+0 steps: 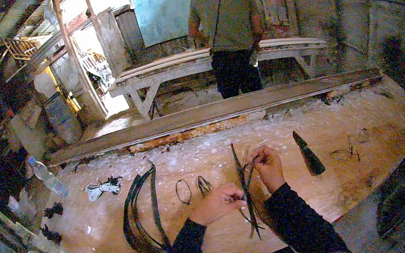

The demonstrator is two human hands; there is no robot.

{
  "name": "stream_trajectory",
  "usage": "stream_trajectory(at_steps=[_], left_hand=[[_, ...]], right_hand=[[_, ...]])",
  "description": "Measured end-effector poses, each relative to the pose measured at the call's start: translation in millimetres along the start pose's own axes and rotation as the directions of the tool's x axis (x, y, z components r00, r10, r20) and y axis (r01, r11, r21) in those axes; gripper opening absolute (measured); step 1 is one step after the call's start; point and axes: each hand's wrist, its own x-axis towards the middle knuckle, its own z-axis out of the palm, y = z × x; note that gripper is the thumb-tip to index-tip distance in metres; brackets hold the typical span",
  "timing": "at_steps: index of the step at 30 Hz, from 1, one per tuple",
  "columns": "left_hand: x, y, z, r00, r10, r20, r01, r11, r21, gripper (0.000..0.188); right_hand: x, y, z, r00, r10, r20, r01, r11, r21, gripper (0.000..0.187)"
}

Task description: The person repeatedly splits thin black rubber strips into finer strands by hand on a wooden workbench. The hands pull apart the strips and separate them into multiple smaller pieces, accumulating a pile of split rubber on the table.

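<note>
Several long, thin dark strips, perhaps leather or rubber, lie crossed near the middle of the wooden tabletop. My left hand is closed at their left side, its thumb and fingers pinched on the strips. Higher up, my right hand pinches the upper part of a strip between bent fingertips. Left of my left hand are a thin dark loop and a small looped bundle. Farther left rests a larger bundle of curved dark strips. A dark tapered piece lies to the right of my right hand.
White cord, black tangled bundles and a clear plastic bottle sit at the left. Thin dark strands lie at the right. A raised board runs along the far edge. Beyond it, a person stands at another bench.
</note>
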Motion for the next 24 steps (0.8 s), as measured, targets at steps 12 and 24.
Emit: stream_trajectory(at_steps=[12, 24], left_hand=[[-3.1, -2.5, -18.4, 0.718, -0.093, -0.69, 0.213, 0.973, 0.09, 0.018], [-13.3, -28.0, -51.5, 0.439, -0.177, -0.881, 0.197, 0.975, -0.098, 0.01]], right_hand=[[-3.8, -5.5, 7.6, 0.97, -0.217, 0.107, 0.231, 0.963, -0.14, 0.009], [-47.1, -30.1, 30.2, 0.631, -0.261, 0.731, 0.221, 0.963, 0.153, 0.019]])
